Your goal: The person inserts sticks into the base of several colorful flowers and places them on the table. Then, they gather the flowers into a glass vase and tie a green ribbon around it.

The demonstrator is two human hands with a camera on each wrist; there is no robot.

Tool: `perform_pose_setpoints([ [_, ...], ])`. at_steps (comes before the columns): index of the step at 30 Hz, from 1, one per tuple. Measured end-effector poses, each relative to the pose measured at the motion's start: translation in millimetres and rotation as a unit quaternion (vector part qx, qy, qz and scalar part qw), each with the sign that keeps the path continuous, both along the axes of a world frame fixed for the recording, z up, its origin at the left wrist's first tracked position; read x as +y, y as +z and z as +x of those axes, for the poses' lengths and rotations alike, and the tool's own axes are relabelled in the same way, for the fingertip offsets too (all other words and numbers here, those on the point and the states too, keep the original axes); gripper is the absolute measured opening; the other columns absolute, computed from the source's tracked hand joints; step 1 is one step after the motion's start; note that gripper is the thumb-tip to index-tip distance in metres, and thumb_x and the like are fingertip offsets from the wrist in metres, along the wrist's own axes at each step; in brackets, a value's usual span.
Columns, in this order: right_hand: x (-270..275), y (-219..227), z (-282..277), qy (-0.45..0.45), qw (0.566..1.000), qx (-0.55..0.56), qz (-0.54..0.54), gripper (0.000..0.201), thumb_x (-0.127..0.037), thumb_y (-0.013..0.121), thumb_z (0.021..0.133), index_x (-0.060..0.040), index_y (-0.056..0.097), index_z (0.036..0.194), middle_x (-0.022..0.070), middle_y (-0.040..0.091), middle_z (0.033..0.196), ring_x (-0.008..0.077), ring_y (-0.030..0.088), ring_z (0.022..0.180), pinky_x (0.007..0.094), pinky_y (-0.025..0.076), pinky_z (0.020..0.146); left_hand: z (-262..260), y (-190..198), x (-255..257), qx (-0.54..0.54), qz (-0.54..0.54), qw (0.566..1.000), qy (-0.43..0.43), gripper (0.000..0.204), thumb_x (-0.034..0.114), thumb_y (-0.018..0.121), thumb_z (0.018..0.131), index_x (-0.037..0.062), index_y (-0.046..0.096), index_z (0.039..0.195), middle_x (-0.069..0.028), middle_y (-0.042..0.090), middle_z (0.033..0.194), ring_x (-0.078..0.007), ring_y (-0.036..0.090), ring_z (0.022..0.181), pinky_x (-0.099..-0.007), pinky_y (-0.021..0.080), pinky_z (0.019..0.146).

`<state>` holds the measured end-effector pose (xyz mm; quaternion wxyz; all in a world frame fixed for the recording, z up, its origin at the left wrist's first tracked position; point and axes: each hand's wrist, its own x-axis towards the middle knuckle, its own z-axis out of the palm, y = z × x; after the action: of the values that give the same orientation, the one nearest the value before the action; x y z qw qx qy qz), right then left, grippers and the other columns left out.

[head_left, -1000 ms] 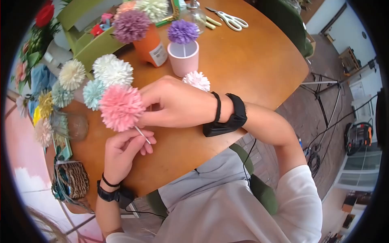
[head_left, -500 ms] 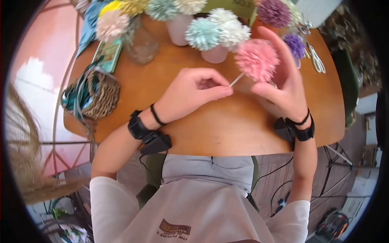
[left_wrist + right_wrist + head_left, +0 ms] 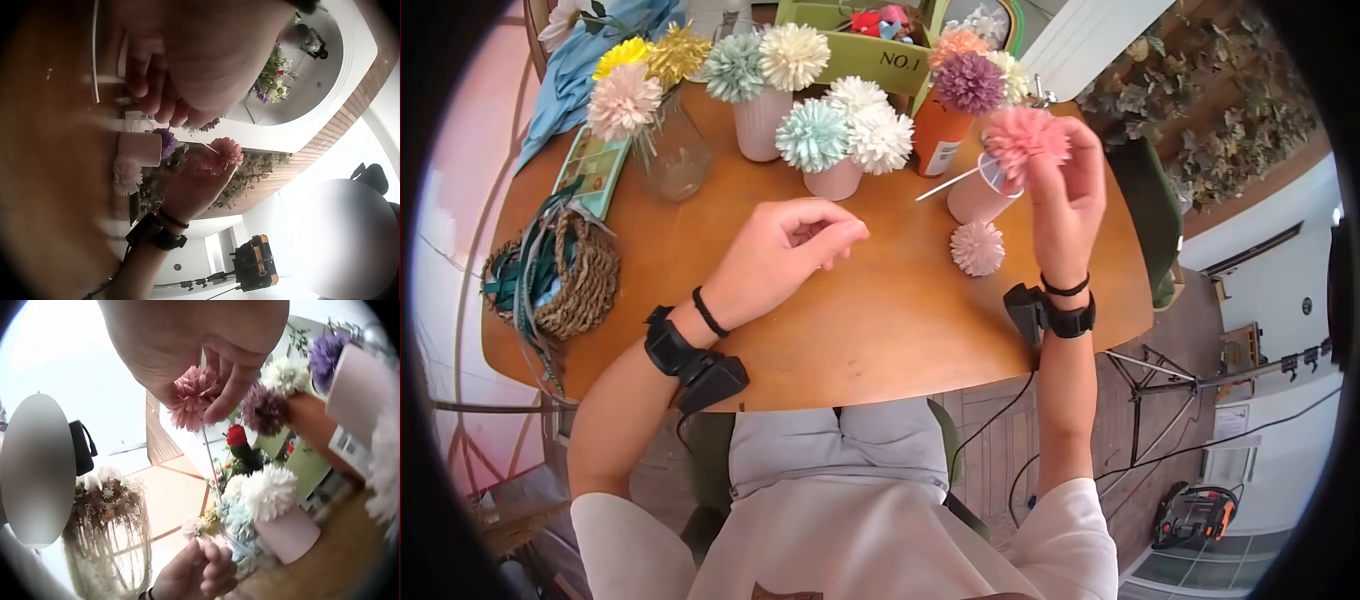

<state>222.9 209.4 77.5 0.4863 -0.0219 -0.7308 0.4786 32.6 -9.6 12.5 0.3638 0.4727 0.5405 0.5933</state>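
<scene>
The right hand [image 3: 1068, 205] pinches a coral-pink pompom flower [image 3: 1025, 143] at its head, and its thin white stem points down-left in the head view. In the right wrist view, thumb and fingers curl round the same flower [image 3: 195, 399]. Near the table's middle the left hand [image 3: 785, 255] hovers with loosely curled fingers and holds nothing. A pink cup [image 3: 982, 197] stands just behind the coral flower. On the table below that cup lies a pale pink flower [image 3: 977, 248].
Pink pots with white and aqua flowers [image 3: 811, 135] stand behind the hands, beside a glass jar [image 3: 675, 165]. An orange container [image 3: 937, 137] and a green box [image 3: 880, 62] are at the back. A woven basket [image 3: 585, 275] sits at the left.
The left hand has released the stem and moved away from it. The right hand still holds the coral flower, now near the pink cup. The head view has shifted.
</scene>
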Motion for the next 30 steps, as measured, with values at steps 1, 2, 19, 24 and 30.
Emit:
perform_pose_setpoints([
  [1, 2.9, 4.1, 5.5, -0.026, 1.0, 0.001, 0.007, 0.034, 0.0, 0.066, 0.097, 0.0004, 0.053, 0.129, 0.005, 0.063, 0.115, 0.0111, 0.061, 0.103, 0.0268, 0.054, 0.084, -0.2, -0.4, -1.8, 0.007, -0.007, 1.0, 0.005, 0.022, 0.019, 0.061, 0.103, 0.0005, 0.072, 0.105, 0.002, 0.065, 0.081, -0.0041, 0.057, 0.074, -0.0203, 0.048, 0.067],
  [2, 14.4, 10.5, 10.2, -0.035, 0.999, 0.006, 0.017, 0.034, -0.002, 0.066, 0.097, 0.0, 0.053, 0.128, 0.0042, 0.064, 0.114, 0.0103, 0.063, 0.098, 0.0257, 0.054, 0.078, 0.0, 0.5, -2.0, 0.015, -0.007, 1.0, 0.004, 0.022, 0.02, 0.062, 0.103, 0.0002, 0.072, 0.104, 0.002, 0.065, 0.081, -0.0042, 0.057, 0.074, -0.0204, 0.048, 0.067],
  [19, 14.7, 18.1, 9.3, -0.258, 0.855, -0.24, 0.381, 0.047, -0.02, 0.084, 0.083, -0.0035, 0.063, 0.121, 0.011, 0.069, 0.114, 0.0285, 0.066, 0.104, 0.0374, 0.054, 0.091, 1.8, 3.3, -3.7, 0.043, 0.006, 0.999, 0.01, 0.022, 0.02, 0.063, 0.103, 0.0, 0.07, 0.099, 0.0019, 0.065, 0.081, -0.004, 0.058, 0.074, -0.0215, 0.05, 0.068],
  [24, -9.6, 32.2, 6.4, -0.252, 0.856, -0.169, 0.418, 0.036, -0.014, 0.082, 0.082, -0.0051, 0.068, 0.113, 0.0102, 0.07, 0.109, 0.0291, 0.067, 0.1, 0.0371, 0.055, 0.087, 0.7, 3.7, -5.0, 0.02, 0.025, 0.999, 0.035, 0.023, 0.021, 0.062, 0.103, 0.0004, 0.071, 0.099, 0.0031, 0.063, 0.08, -0.0032, 0.055, 0.07, -0.0194, 0.047, 0.065],
  [30, -63.9, 4.3, -12.0, -0.027, 0.845, -0.217, 0.488, 0.02, -0.012, 0.077, 0.082, -0.009, 0.071, 0.101, 0.008, 0.068, 0.094, 0.0276, 0.066, 0.085, 0.0375, 0.056, 0.074, -1.3, 5.1, -4.9, -0.01, 0.101, 0.988, 0.114, 0.023, 0.021, 0.06, 0.104, 0.0017, 0.072, 0.102, 0.0044, 0.059, 0.077, -0.0024, 0.051, 0.067, -0.0189, 0.041, 0.06],
])
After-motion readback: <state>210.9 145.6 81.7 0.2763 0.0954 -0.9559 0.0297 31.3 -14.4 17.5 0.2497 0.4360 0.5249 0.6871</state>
